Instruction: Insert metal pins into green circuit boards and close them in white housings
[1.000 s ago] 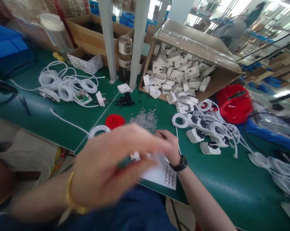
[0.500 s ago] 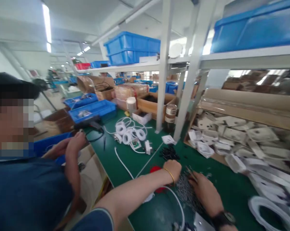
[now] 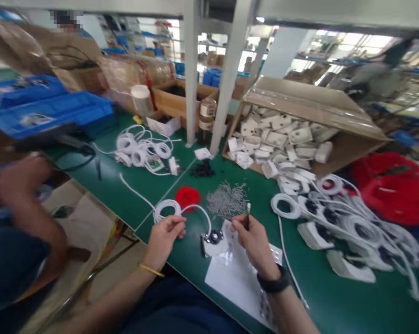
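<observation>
My left hand (image 3: 165, 239) is closed in a pinch beside a coil of white cable (image 3: 157, 211); anything between its fingertips is too small to make out. My right hand (image 3: 254, 241) grips a slim dark tool (image 3: 248, 218) with a light tip, which looks like tweezers. Between the hands lies a white housing (image 3: 214, 246) with a black round fitting, where the cable enters. It rests at the edge of a white sheet (image 3: 226, 276), partly under my right hand. Beyond the hands is a pile of small grey screws (image 3: 226, 199), with a red dish (image 3: 187, 198) to its left.
Small black parts (image 3: 203, 169) lie behind the screws. A cardboard box (image 3: 310, 109) spills white housings at the right, near cabled units (image 3: 351, 232) and a red bag (image 3: 393, 185). Metal posts (image 3: 191, 74) rise at the back. A co-worker's arm (image 3: 24, 185) is at the left.
My view has tilted down and turned right. Both hands have moved back from the parts piles toward the housing, the left one drawing away from beside the black parts.
</observation>
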### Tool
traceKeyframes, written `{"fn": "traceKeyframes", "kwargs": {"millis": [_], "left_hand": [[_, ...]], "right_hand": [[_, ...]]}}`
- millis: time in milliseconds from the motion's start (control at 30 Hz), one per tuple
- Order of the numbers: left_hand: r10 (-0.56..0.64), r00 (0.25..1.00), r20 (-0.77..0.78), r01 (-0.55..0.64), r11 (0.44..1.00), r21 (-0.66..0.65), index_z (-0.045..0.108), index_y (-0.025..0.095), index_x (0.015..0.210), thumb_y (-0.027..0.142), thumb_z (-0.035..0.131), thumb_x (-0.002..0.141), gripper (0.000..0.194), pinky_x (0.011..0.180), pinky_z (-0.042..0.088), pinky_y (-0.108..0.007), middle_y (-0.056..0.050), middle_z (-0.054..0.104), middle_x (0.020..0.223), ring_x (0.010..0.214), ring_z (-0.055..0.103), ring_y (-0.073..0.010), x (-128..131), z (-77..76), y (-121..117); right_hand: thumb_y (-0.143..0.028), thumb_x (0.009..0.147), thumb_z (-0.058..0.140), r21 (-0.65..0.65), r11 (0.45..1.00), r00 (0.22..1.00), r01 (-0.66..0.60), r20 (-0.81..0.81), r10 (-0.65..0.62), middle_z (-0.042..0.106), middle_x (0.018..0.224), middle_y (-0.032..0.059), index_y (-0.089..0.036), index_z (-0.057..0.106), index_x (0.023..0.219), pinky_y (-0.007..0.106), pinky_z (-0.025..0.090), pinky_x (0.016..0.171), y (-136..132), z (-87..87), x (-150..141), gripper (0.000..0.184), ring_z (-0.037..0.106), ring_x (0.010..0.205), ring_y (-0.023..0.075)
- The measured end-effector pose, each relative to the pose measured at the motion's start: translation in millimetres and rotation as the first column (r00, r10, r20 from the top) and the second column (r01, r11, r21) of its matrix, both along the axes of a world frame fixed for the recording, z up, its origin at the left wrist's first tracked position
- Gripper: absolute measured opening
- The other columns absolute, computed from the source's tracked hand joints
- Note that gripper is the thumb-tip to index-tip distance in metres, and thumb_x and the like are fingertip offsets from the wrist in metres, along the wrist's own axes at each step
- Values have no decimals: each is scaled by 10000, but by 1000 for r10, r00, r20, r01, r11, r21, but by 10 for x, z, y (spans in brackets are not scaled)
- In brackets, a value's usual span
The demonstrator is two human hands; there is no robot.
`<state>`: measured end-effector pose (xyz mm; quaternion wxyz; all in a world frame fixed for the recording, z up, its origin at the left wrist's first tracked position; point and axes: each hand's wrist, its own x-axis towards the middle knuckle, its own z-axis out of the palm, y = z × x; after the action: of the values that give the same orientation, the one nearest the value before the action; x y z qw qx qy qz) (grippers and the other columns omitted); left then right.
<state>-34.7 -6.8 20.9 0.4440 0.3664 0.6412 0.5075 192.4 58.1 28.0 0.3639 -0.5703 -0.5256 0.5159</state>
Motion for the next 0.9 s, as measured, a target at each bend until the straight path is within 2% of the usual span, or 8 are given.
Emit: {"fn": "traceKeyframes", "kwargs": {"millis": [100, 267, 467, 533, 600, 733, 800, 900], "left_hand": [[-4, 1000, -11, 4, 1000, -27, 610, 130, 845, 367, 601, 730, 264, 616, 501, -268, -27, 653, 660, 588, 609, -140, 85, -171, -80], [-147, 979, -142, 147, 989, -12, 631, 147, 763, 380, 625, 709, 240, 650, 508, -292, -32, 662, 675, 636, 626, -170, 264, -236, 21], [-249, 928, -278, 263, 965, 14, 643, 164, 757, 328, 597, 764, 170, 667, 492, -286, -32, 656, 759, 694, 616, -173, 308, -246, -3], [-257, 859, -443, 324, 943, 80, 637, 166, 791, 302, 554, 818, 161, 692, 487, -293, -38, 654, 797, 724, 616, -174, 303, -246, -32], [-216, 750, -625, 388, 909, 151, 633, 166, 827, 258, 511, 862, 156, 747, 479, -306, -48, 657, 838, 777, 618, -180, 302, -241, -49], [-146, 612, -777, 476, 853, 214, 625, 161, 876, 195, 477, 899, 153, 806, 467, -305, -60, 666, 888, 845, 616, -181, 293, -216, -40], [-165, 565, -808, 522, 830, 196, 618, 160, 882, 190, 474, 907, 150, 789, 468, -301, -56, 664, 880, 831, 613, -178, 267, -194, -26], [-203, 493, -846, 584, 798, 149, 617, 164, 888, 190, 478, 906, 143, 796, 465, -317, -54, 661, 883, 832, 606, -187, 217, -160, -1]], "right_hand": [[-357, 708, 607, -30, 999, 1000, 18, -24, -19, 617, 604, 1, -153, 607, 811, 218, 312, 405, -145, -130, -15, 229, 431, 421, 93], [-243, 712, 610, 44, 999, 1000, 5, 2, -5, 713, 742, 50, -150, 632, 804, 237, 432, 566, -120, -128, -27, 132, 598, 625, 137], [-189, 750, 602, -37, 975, 975, -221, 23, 222, 723, 753, 52, -133, 662, 746, 231, 447, 536, 46, -66, -65, 82, 584, 551, 120], [-136, 741, 618, 6, 969, 965, -248, 90, 247, 719, 737, 44, -136, 678, 729, 233, 462, 590, 52, -67, -46, 61, 615, 615, 136], [-97, 755, 610, 107, 944, 939, -313, 186, 290, 721, 761, 33, -153, 701, 758, 238, 468, 656, 12, -85, -5, 107, 642, 694, 151], [-40, 807, 540, 333, 833, 877, -442, 353, 325, 732, 902, 24, -202, 719, 900, 240, 471, 771, -147, -182, 91, 259, 667, 834, 157], [-35, 813, 540, 347, 840, 886, -417, 362, 290, 733, 926, 24, -212, 716, 929, 236, 471, 785, -210, -229, 112, 275, 669, 856, 159], [-122, 843, 569, 296, 883, 896, -365, 370, 247, 734, 880, 28, -213, 717, 915, 241, 472, 727, -237, -240, 92, 188, 668, 800, 168]]}}
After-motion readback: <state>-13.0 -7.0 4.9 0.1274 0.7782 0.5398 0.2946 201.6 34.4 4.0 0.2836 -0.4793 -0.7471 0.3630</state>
